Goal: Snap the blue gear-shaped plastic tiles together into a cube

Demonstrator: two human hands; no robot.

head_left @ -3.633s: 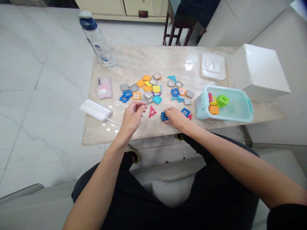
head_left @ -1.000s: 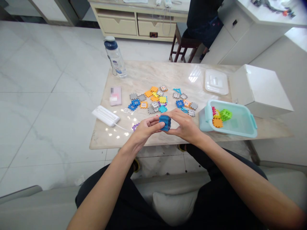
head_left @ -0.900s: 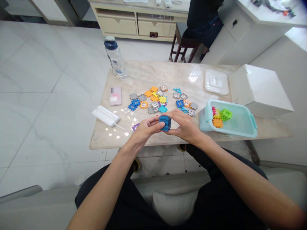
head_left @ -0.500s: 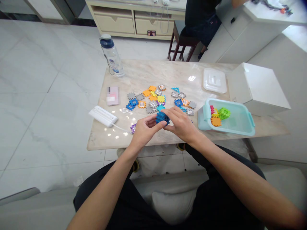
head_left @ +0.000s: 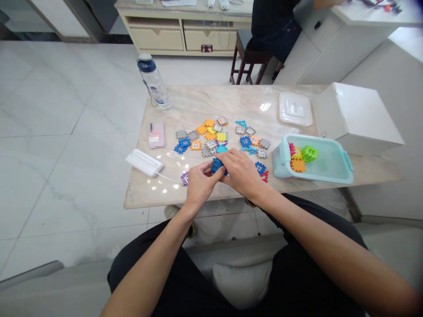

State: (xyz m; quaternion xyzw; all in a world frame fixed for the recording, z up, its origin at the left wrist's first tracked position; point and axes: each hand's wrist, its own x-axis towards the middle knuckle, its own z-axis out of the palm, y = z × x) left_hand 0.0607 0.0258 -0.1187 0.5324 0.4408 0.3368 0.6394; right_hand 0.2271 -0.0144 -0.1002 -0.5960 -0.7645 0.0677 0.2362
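A stack of blue notched building tiles [head_left: 217, 165] is held between both hands above the near side of the table. My left hand [head_left: 200, 181] is closed on its left side, thumb in front. My right hand [head_left: 243, 172] wraps over the right side and hides much of the stack. Just beyond my fingers lies a turquoise tile [head_left: 222, 149], near a yellow tile [head_left: 221, 137]. To the right of my right hand are a blue openwork tile [head_left: 260, 167] and a red piece [head_left: 265, 176]. A purple tile [head_left: 185, 178] lies left of my left hand.
Several loose tiles, such as an orange one [head_left: 209, 123], spread across the marble table [head_left: 198, 99]. At right stand a light-blue bin [head_left: 330, 171] with joined pieces, a clear lid [head_left: 295, 108] and a white box [head_left: 360, 110]. A water bottle [head_left: 157, 88] and white device [head_left: 144, 162] are at left.
Both hands have shifted slightly left with the blue stack, and my right hand now covers more of it. The blue and red pieces at the right have come into view.
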